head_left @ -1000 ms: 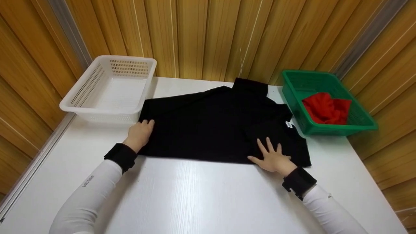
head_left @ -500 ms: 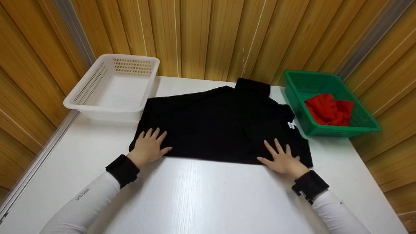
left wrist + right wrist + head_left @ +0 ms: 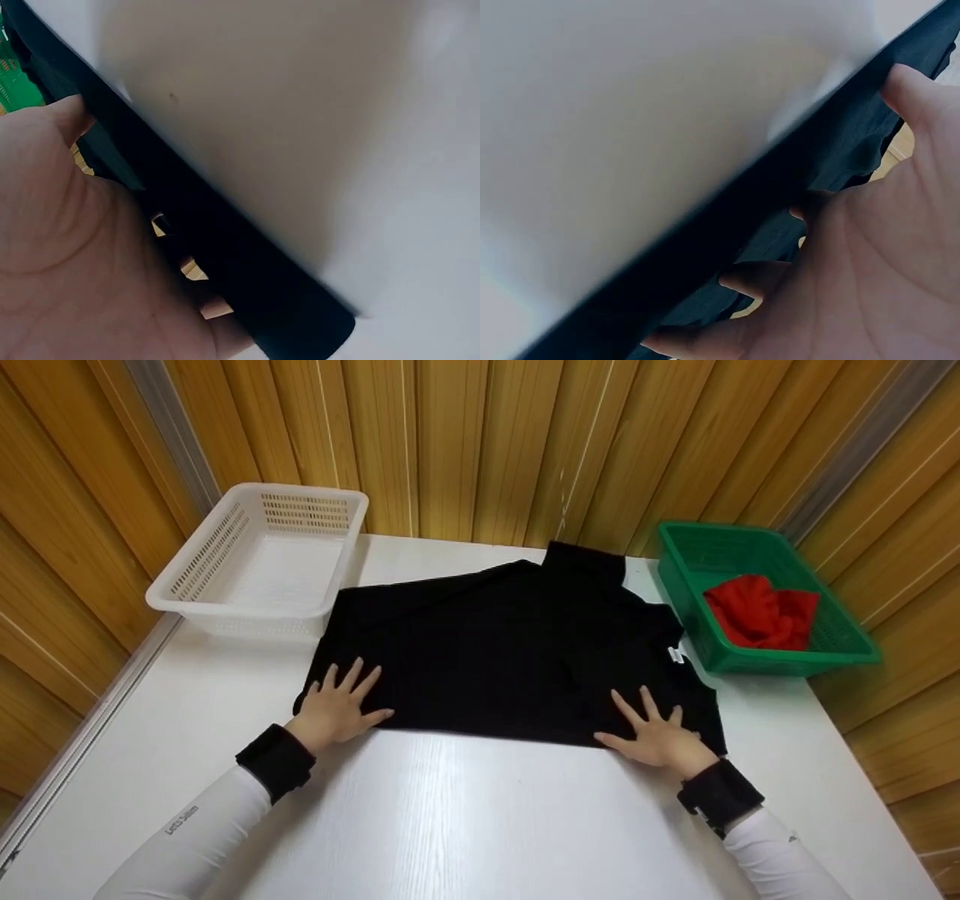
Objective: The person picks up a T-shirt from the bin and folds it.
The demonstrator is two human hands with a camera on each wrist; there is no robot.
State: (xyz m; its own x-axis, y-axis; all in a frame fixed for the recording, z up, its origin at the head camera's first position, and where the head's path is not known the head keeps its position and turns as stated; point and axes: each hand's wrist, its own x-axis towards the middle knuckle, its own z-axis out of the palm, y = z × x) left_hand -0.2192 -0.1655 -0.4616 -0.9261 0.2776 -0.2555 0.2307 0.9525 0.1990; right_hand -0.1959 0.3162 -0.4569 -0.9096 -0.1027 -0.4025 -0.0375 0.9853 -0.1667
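Note:
A black shirt [image 3: 480, 652] lies folded lengthwise on the white table, its collar with a white tag at the right and one sleeve end sticking out at the back. My left hand [image 3: 335, 712] rests with spread fingers on the shirt's near left corner, at the hem end. On the near right part, below the collar, my right hand [image 3: 660, 741] lies with its fingers spread too. Both wrist views show the palm of the left hand [image 3: 90, 247] and of the right hand [image 3: 855, 262] over the shirt's near edge, with straight fingers on the cloth.
A white plastic basket [image 3: 247, 609] stands at the back left, close to the shirt's hem. At the back right, a green basket [image 3: 787, 658] holds a red cloth [image 3: 761, 613] and stands beside the collar. Wood-patterned walls [image 3: 480, 450] enclose the table [image 3: 450, 817].
My left hand has moved from the shirt's left edge to its near left corner and spread its fingers. My right hand has slid slightly right and nearer. The shirt's near edge has shifted slightly nearer.

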